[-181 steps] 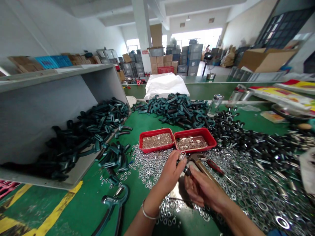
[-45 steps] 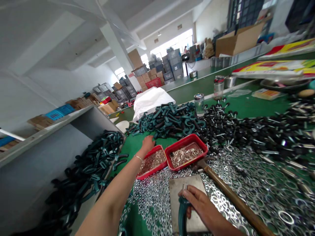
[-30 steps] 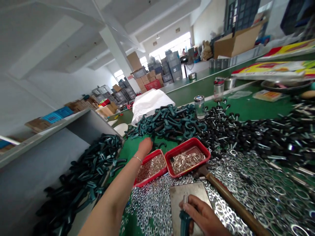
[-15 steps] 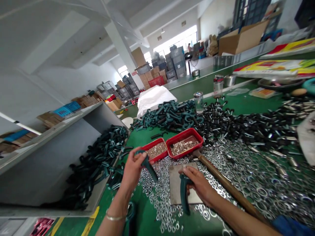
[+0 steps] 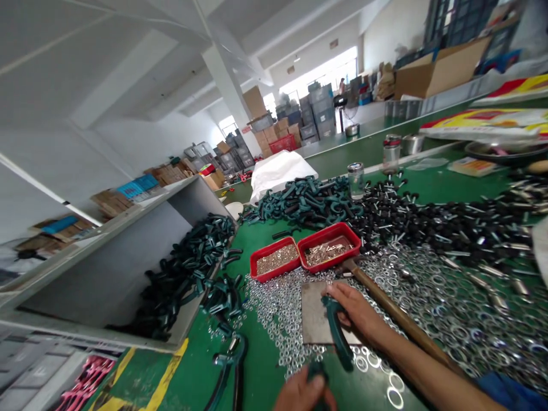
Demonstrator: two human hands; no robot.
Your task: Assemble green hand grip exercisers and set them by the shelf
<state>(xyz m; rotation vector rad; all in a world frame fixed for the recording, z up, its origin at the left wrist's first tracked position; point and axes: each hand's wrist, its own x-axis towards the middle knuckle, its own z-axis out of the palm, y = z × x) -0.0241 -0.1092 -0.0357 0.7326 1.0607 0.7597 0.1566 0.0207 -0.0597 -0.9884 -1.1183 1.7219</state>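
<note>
My right hand (image 5: 353,306) grips a dark green plastic handle (image 5: 338,335) resting on a small steel plate (image 5: 314,313). At the bottom edge my left hand (image 5: 302,393) is closed around another dark green handle piece (image 5: 317,374), mostly cut off by the frame. A wooden-handled hammer (image 5: 396,317) lies just right of my right hand, over a spread of silver washers (image 5: 432,299). Two red trays (image 5: 329,235) of small metal parts sit just beyond the plate.
A grey open box (image 5: 128,251) at left holds many green handles. A heap of green handles (image 5: 306,198) and a pile of black screws (image 5: 436,220) lie behind the trays, with glass jars (image 5: 355,180). One assembled tool (image 5: 229,365) lies near the front.
My left hand picked a green handle from the far heap and drew it back to the bottom edge near me. My right hand kept its handle on the plate.
</note>
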